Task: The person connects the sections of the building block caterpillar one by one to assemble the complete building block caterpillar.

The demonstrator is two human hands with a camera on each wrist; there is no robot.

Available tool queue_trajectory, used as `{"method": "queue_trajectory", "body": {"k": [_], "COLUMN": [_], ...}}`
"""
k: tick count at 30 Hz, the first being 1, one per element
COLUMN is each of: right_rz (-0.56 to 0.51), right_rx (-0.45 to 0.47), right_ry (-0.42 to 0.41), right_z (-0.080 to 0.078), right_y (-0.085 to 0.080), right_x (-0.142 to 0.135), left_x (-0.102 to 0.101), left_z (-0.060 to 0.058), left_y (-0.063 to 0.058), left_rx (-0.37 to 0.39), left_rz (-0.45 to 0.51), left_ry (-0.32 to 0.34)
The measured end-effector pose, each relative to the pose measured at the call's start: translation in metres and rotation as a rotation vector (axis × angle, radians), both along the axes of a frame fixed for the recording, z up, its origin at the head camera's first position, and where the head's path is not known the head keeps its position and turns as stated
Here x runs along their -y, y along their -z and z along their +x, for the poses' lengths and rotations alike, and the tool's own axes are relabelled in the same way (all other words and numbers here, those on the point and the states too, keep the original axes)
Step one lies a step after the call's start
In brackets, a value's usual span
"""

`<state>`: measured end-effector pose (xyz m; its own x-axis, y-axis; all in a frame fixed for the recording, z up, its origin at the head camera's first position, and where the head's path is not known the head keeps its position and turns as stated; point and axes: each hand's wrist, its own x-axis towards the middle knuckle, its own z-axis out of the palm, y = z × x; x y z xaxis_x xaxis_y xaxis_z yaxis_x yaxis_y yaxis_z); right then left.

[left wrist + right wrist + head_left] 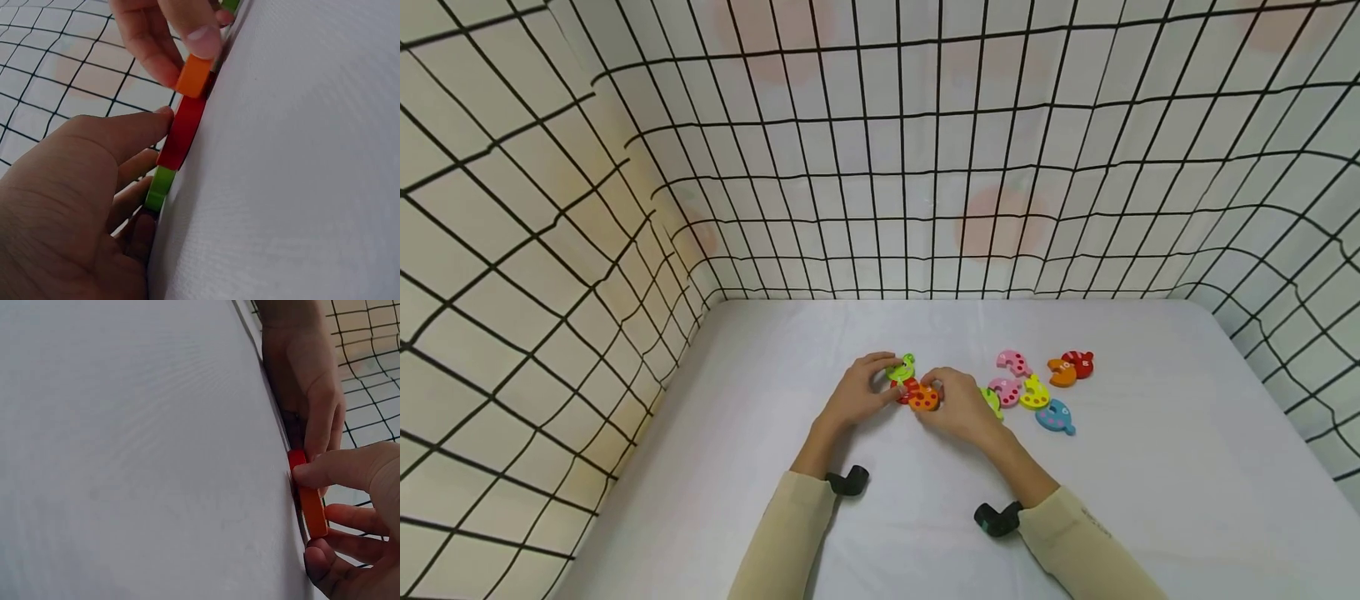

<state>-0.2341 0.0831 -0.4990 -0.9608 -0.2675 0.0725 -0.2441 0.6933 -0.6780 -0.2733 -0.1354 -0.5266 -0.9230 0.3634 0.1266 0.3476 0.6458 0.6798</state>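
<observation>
My left hand (857, 390) holds two joined flat puzzle pieces on the table. Its thumb touches the red puzzle piece (182, 132), and its fingers lie around the far side of the green piece (898, 371) with a face-like end. From the right, my right hand (958, 406) pinches an orange puzzle piece (925, 398) with red dots between thumb and fingers. The orange piece meets the red one, its edge partly over it in the left wrist view. Whether they interlock, I cannot tell.
Right of my right hand lie a light green piece (992, 402), partly hidden, two pink pieces (1004, 392), a yellow piece (1034, 392) and a blue piece (1055, 417). Farther right, an orange piece (1062, 373) touches a red piece (1079, 363). Black wire grid (936, 175) surrounds the white table (700, 500).
</observation>
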Motion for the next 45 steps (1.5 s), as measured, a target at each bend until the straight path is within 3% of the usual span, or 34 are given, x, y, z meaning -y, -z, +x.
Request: {"method": "queue_trajectory", "body": {"k": [10,15,19,32,38,45], "right_rz": [0.020,-0.003,-0.022,-0.043,0.040,0.120], "right_rx": [0.028,0.011,-0.007,-0.015,0.028,-0.008], "right_ry": [0.022,-0.030,-0.061,0.018,0.063,0.016], "right_z": [-0.001,-0.001,0.000,-0.002,0.001,0.003], "right_y": [0.001,0.005,0.006,-0.005,-0.002,0.000], "right_x": [-0.001,-0.008,-0.023,-0.094,-0.117,-0.127], "left_x": [-0.007,-0.005,-0.003,-0.001,-0.002,-0.003], "left_z": [-0.001,0.001,0.003,0.002,0.003,0.002], "left_y": [0.000,0.004,0.005,-0.002,-0.004,-0.003], "left_rx": [-0.015,-0.017,0.009,0.046,0.050,0.039], "left_rz": [-0.026,-0.045,-0.055,-0.046,-0.015,-0.005], "left_ry": [-0.029,-0.037,-0.028,0.006,0.004,0.013]}}
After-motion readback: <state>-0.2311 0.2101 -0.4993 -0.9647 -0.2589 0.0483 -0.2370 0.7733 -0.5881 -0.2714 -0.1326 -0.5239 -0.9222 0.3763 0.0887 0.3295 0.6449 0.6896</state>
